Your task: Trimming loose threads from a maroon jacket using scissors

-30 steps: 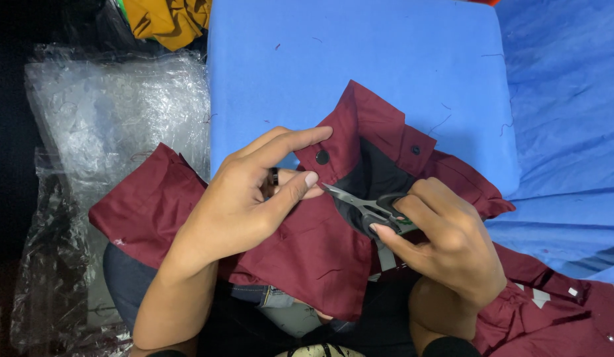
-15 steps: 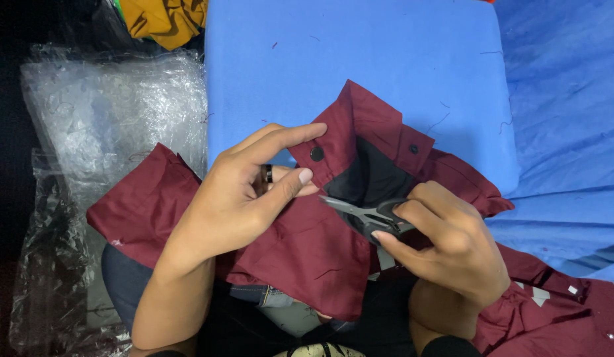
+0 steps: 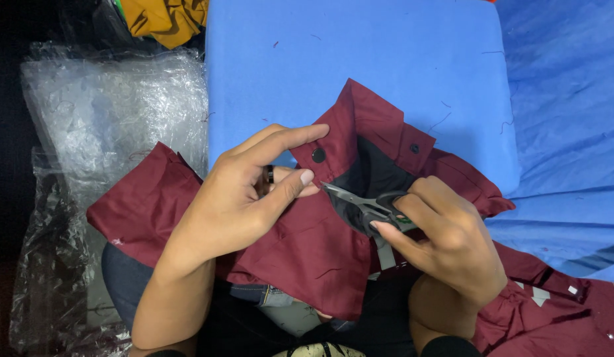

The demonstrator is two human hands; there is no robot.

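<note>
Blue padded surface [image 3: 360, 73] is lying beyond the person's lap. Nearest, the left hand [image 3: 244, 198] is pinching the maroon garment [image 3: 307, 244] by its snap button [image 3: 318, 155], while the right hand [image 3: 446, 231] is gripping small thread snips [image 3: 360, 198]. Crinkled plastic wrap [image 3: 115, 112] is lying far left.

Garment workshop: maroon garments [image 3: 307, 244], plastic bags [image 3: 115, 112], thread snips [image 3: 363, 201].

The small grey metal thread snips [image 3: 360, 200] are mostly covered by the right hand [image 3: 446, 238]; the crumpled mustard-yellow cloth [image 3: 165, 18] is cropped by the top edge.
</note>
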